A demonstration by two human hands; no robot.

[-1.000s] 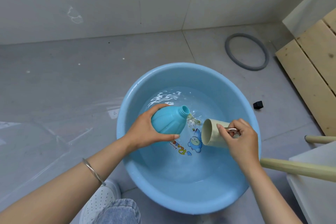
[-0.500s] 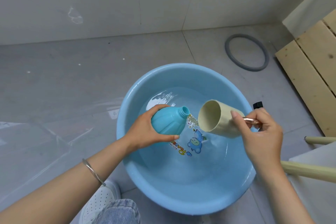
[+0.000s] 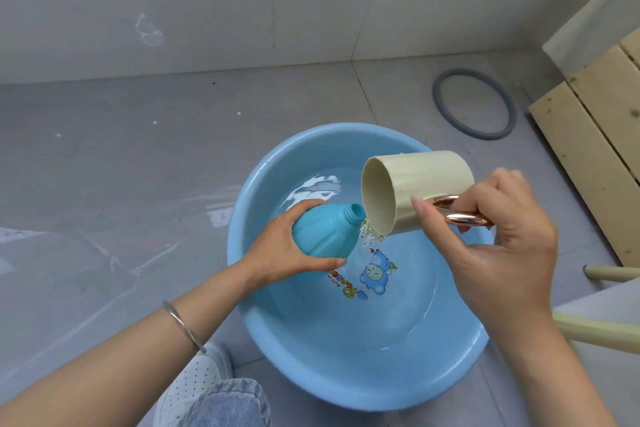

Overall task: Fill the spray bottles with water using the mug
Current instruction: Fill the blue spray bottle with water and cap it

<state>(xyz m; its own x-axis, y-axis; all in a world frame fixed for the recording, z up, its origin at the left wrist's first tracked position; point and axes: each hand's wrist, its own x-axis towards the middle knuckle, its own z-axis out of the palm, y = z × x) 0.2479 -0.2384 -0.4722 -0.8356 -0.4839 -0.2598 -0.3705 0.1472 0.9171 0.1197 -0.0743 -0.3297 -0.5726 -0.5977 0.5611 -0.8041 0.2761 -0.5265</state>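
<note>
Head view, hands: two, each holding one thing.
Left hand (image 3: 280, 253): wrapped round the one blue spray bottle (image 3: 325, 234), which is tilted with its open neck toward the mug (image 3: 415, 191).
Right hand (image 3: 491, 253): gripping the shiny handle of the one cream mug, which is tipped on its side. Water spills from its rim just beside the bottle's mouth.
Basin (image 3: 346, 388): one, blue, holding water, on the floor beneath both hands.
Ring (image 3: 446, 111): one, grey, on the tiles beyond.

Bare arms, a bangle, a shoe and jeans.
Both arms are bare from the left hand (image 3: 287, 253) and right hand (image 3: 502, 260) upward. A thin silver bangle (image 3: 183, 326) rings the left wrist. Below the bangle is a white shoe (image 3: 194, 381) with punched holes, beside faded blue jeans (image 3: 228, 406).
</note>
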